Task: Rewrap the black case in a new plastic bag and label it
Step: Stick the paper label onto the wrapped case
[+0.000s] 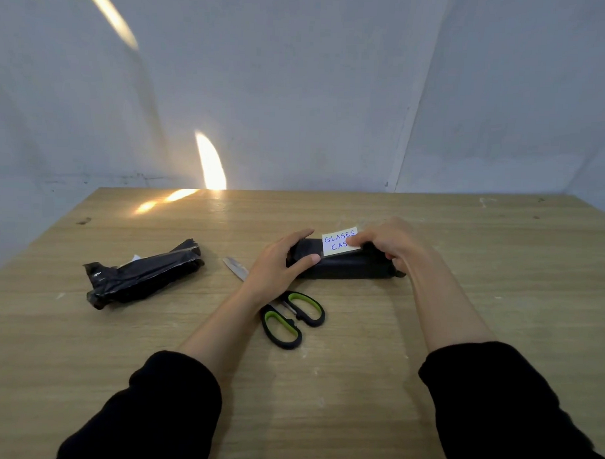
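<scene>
The black case (348, 265), wrapped in black plastic, lies lengthwise on the wooden table (499, 263) at centre. My left hand (279, 266) grips its left end, thumb in front and fingers over the top. A pale paper label (338, 242) with blue handwriting rests on top of the case. My right hand (393, 244) holds the case's right end and its fingertips press on the label's right edge, hiding the last letters.
A crumpled bundle of black plastic wrapping (143, 275) lies at the left of the table. Scissors with black and green handles (291, 316) lie open just in front of the case, their blades partly under my left wrist. A white wall stands behind the table.
</scene>
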`<state>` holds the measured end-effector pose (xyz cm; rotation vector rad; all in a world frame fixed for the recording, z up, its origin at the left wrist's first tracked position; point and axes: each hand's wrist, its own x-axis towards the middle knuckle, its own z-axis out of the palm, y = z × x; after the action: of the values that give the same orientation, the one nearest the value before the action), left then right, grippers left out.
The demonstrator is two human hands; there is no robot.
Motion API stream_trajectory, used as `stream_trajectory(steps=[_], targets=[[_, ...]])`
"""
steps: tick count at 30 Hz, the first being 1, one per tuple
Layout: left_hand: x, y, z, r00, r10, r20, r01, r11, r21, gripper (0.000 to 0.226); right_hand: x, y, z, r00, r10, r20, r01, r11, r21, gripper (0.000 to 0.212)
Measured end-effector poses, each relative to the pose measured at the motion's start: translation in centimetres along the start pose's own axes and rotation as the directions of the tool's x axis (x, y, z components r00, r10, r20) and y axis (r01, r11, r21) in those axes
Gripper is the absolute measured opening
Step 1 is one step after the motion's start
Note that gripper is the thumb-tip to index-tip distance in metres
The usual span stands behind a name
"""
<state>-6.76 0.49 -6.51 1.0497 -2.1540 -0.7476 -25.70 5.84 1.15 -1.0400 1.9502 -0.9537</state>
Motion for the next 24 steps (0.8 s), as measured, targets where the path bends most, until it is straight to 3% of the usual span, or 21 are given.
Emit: stream_trajectory(steps=[7,13,24], targets=[[0.1,-0.2,-0.4,0.997,0.066,0.050,-0.069,0.995,0.066,0.052,0.6,0.3,0.1,1.000,0.001,-0.007,-0.001,1.000,0.000,0.019],[0.0,0.6,0.4,0.973,0.215,0.079,-0.227,0.949,0.217,0.058,1.0,0.6,0.1,1.000,-0.009,-0.011,0.009,1.000,0.017,0.018],[-0.1,0.7,1.4,0.979,0.167,0.117,-0.191,0.953,0.235,0.057,0.9,0.7,0.0,1.000,-0.022,-0.001,0.022,1.000,0.012,0.019]])
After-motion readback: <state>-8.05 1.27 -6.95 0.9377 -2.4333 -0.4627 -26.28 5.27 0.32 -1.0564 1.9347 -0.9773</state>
